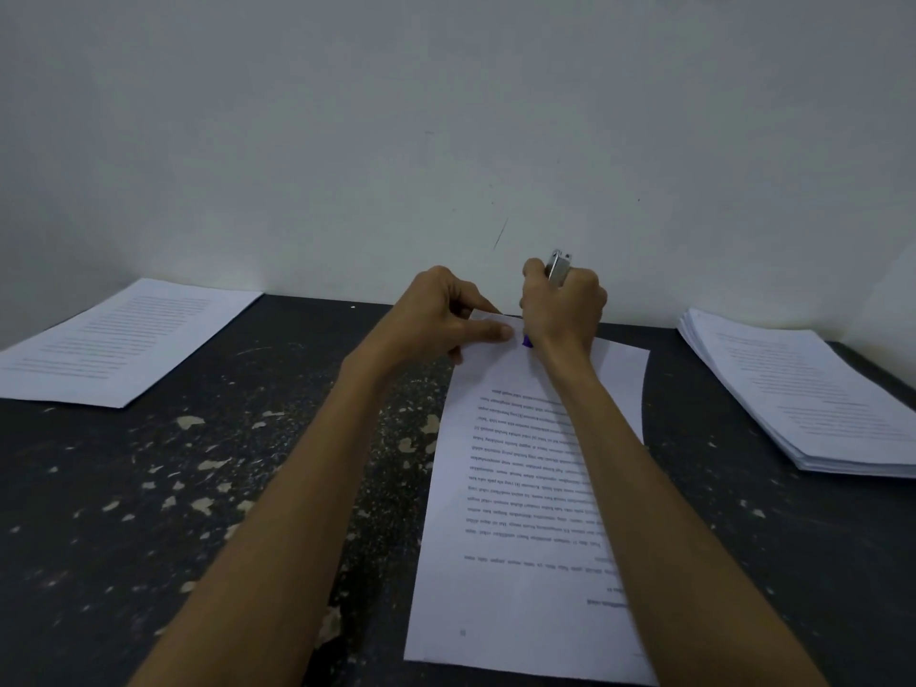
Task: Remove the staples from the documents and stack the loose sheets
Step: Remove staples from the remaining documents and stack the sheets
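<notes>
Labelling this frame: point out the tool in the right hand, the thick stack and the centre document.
tool [559,266], head view, its exposed metal end.
thick stack [818,389], head view, middle of top sheet.
centre document [520,513], head view, printed middle.

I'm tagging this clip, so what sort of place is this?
Likely a makeshift paperwork desk: a worn dark table against a bare white wall, with a thick stack of printed sheets on it.
</notes>
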